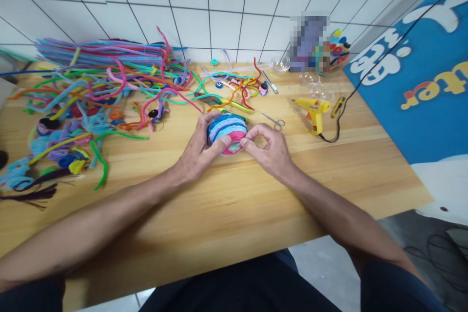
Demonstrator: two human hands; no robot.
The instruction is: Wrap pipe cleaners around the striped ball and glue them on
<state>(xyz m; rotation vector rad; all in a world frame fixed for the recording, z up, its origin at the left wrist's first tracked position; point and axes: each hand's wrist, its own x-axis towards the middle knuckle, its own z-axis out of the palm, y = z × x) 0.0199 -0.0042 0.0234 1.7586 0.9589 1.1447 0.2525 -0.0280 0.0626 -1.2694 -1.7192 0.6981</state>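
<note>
Between my hands is a round ball (pixel 227 127) wrapped in blue, light blue and lilac pipe cleaners, with a pink ring around a pale opening on the side towards me. My left hand (pixel 202 145) grips it from the left, the thumb lying on the pink ring (pixel 238 137). At the ring's right edge, the thumb and index finger of my right hand (pixel 268 148) are pinched together. Whether a pipe cleaner end is between those fingertips I cannot make out. Just behind the ball lie pliers (pixel 210 99) with yellow-green handles.
A large heap of coloured pipe cleaners (pixel 106 58) covers the left and back of the wooden table (pixel 219 219). Small scissors (pixel 274 121), a utility knife (pixel 269 82) and a yellow glue gun (pixel 313 109) with its black cord lie to the right. Clear plastic balls (pixel 309 79) stand near the wall.
</note>
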